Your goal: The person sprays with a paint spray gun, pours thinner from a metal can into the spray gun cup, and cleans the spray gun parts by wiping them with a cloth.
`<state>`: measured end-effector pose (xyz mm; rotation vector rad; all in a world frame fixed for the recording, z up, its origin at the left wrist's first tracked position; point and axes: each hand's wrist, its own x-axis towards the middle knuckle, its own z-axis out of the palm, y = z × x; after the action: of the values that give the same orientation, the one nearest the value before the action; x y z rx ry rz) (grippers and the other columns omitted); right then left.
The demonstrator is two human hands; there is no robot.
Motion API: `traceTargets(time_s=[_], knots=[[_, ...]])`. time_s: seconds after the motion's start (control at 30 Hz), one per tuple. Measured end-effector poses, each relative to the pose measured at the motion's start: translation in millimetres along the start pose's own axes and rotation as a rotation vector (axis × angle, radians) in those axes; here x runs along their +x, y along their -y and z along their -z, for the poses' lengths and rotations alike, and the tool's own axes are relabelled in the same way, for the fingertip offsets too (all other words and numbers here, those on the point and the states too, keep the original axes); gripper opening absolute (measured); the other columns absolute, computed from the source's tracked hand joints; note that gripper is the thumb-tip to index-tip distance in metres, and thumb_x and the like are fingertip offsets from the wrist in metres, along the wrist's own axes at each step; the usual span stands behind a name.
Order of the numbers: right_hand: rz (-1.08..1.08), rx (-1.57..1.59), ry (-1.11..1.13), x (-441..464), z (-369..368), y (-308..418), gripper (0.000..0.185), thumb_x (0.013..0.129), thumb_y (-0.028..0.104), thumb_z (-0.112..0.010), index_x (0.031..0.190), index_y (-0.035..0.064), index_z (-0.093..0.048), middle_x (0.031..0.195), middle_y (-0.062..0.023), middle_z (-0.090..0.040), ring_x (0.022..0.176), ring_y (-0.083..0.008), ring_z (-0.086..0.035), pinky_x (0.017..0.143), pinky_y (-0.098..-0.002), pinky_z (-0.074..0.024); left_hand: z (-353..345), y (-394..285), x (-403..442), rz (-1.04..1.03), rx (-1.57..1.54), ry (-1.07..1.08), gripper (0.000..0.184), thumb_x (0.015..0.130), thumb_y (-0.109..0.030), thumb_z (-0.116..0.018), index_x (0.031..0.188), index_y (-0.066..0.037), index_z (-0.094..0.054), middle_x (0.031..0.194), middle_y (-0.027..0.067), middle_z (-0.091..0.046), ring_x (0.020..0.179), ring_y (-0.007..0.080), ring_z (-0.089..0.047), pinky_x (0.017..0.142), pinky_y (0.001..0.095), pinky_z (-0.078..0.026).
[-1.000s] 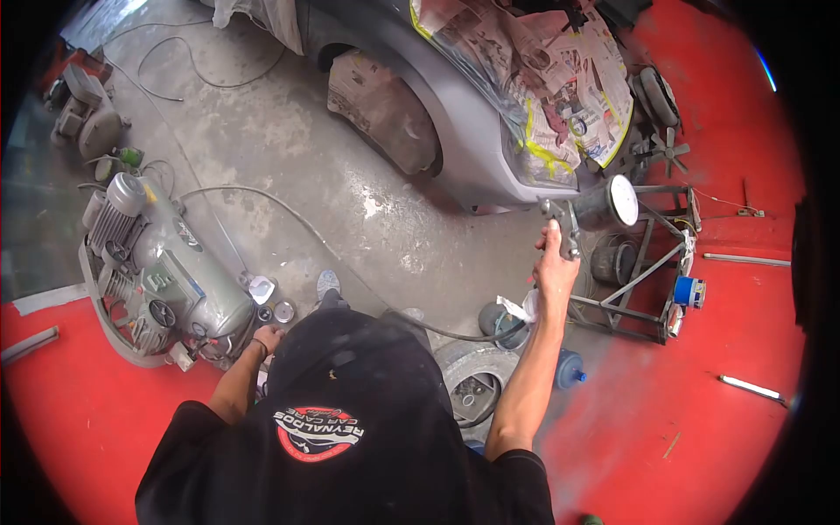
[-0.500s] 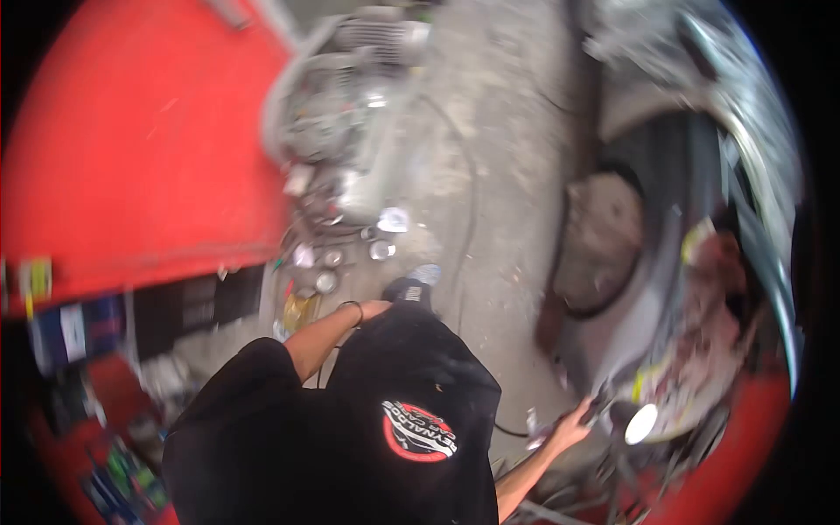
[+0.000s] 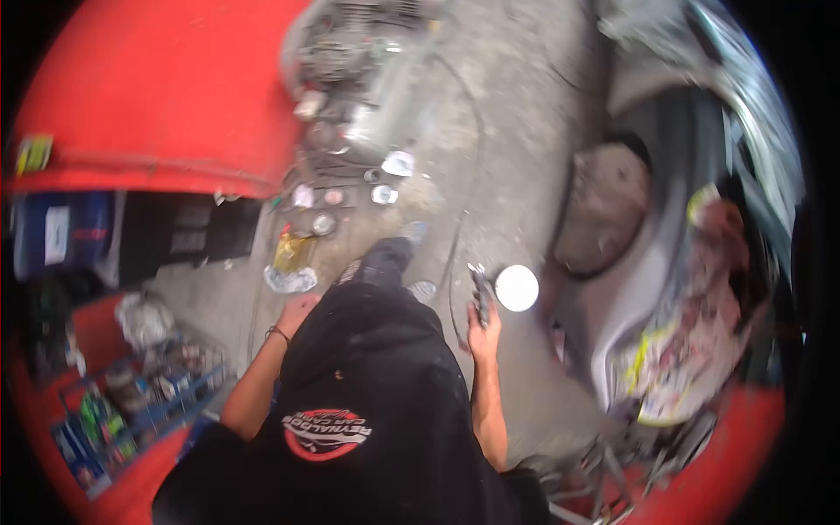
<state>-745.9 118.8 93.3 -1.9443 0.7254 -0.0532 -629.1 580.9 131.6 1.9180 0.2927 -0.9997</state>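
In my right hand is a dark-bodied handheld tool with a round white disc on its right side; it looks like a disc sander. I hold it low over the concrete floor, apart from the grey car body panel on the right. My left hand hangs beside my left thigh, with nothing visible in it and its fingers loosely extended, somewhat blurred. Just ahead of it on the floor lie a crumpled whitish plastic piece and a yellowish container.
A thin dark hose runs along the floor. Red bodywork fills the upper left. Engine parts, cans and lids line its edge. A blue crate of bottles stands lower left; metal parts lie lower right.
My right hand has swung the tool away from the car panel, forward and left over the floor. My left hand has come off the knee area to my side. My feet and view have shifted.
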Motion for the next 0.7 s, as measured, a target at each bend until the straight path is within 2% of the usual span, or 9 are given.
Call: traceTargets(time_s=[0.03,0.07,0.1,0.13,0.2,0.27,0.33,0.43,0.7], knots=[[0.047,-0.07,-0.006,1,6,36,0.047,0.101,0.016,-0.074,0.144,0.0004,-0.064,0.124,-0.0168,-0.073,0.113,-0.0261,-0.068,0.1,-0.0384,-0.0522,-2,-25,3,-0.092,0.074,-0.087,0.035,0.105,-0.025,-0.067,0.131,-0.001,-0.071,0.122,0.0105,-0.076,0.11,0.0184,-0.07,0.098,0.0345,-0.055],[-0.018,0.029,0.018,1,16,75,0.037,0.099,0.019,-0.075,0.13,-0.002,-0.071,0.129,-0.0271,-0.072,0.124,-0.039,-0.068,0.106,-0.0453,-0.0503,-4,-57,2,-0.194,0.142,-0.171,0.033,0.104,-0.022,-0.068,0.129,-0.001,-0.071,0.121,0.0124,-0.076,0.11,0.0207,-0.071,0.098,0.0348,-0.055],[0.029,-0.053,0.0,-1,19,85,0.036,0.097,0.018,-0.076,0.128,-0.0017,-0.072,0.126,-0.0271,-0.073,0.122,-0.0419,-0.069,0.103,-0.0464,-0.0518,-13,-121,-8,-0.456,0.266,-0.137,0.031,0.101,-0.018,-0.07,0.128,-0.002,-0.071,0.12,0.0153,-0.075,0.112,0.0261,-0.071,0.099,0.0363,-0.055],[0.056,-0.06,0.019,-1,21,93,0.038,0.096,0.016,-0.077,0.129,-0.0003,-0.072,0.128,-0.0258,-0.072,0.121,-0.0436,-0.068,0.103,-0.0457,-0.052,-28,-195,-21,-0.722,0.37,-0.102,0.03,0.099,-0.014,-0.073,0.126,-0.003,-0.072,0.119,0.0183,-0.074,0.113,0.0315,-0.072,0.099,0.0378,-0.055],[0.073,-0.049,0.038,-4,25,114,0.04,0.095,0.018,-0.077,0.132,0.0037,-0.071,0.129,-0.0238,-0.072,0.121,-0.0424,-0.068,0.103,-0.0464,-0.0529,-60,-289,-33,-1.019,0.452,0.143,0.036,0.093,-0.011,-0.077,0.128,-0.003,-0.069,0.133,0.018,-0.068,0.12,0.0352,-0.069,0.103,0.0388,-0.055],[0.064,-0.097,0.034,-6,23,115,0.04,0.096,0.021,-0.076,0.133,0.0056,-0.072,0.13,-0.0234,-0.072,0.12,-0.0418,-0.069,0.103,-0.0467,-0.0534,-100,-351,-44,-1.321,0.675,0.201,0.05,0.088,-0.012,-0.08,0.137,-0.01,-0.065,0.14,0.0187,-0.063,0.116,0.0384,-0.069,0.1,0.0431,-0.057],[0.038,-0.144,0.026,-11,19,115,0.041,0.097,0.023,-0.075,0.134,0.0067,-0.072,0.13,-0.0232,-0.072,0.12,-0.0418,-0.069,0.103,-0.0466,-0.0538,-128,-381,-32,-1.512,0.962,0.258,0.062,0.083,-0.013,-0.082,0.141,-0.015,-0.061,0.137,0.018,-0.062,0.106,0.0376,-0.072,0.091,0.0458,-0.059],[-0.038,-0.168,-0.003,-21,12,124,0.042,0.099,0.022,-0.075,0.135,0.0022,-0.071,0.13,-0.0232,-0.073,0.123,-0.0405,-0.069,0.105,-0.0442,-0.0534,-163,-380,6,-1.569,1.262,0.245,0.066,0.078,-0.012,-0.083,0.139,-0.016,-0.06,0.127,0.0171,-0.062,0.097,0.0352,-0.073,0.082,0.0456,-0.061],[-0.168,-0.018,-0.152,-54,-14,114,0.045,0.097,0.025,-0.076,0.138,0.0062,-0.071,0.133,-0.0258,-0.071,0.126,-0.0411,-0.067,0.108,-0.0463,-0.0517,-192,-419,5,-1.657,1.489,0.681,0.059,0.071,-0.018,-0.088,0.128,-0.013,-0.071,0.108,0.0179,-0.069,0.096,0.0366,-0.076,0.081,0.0467,-0.063]])
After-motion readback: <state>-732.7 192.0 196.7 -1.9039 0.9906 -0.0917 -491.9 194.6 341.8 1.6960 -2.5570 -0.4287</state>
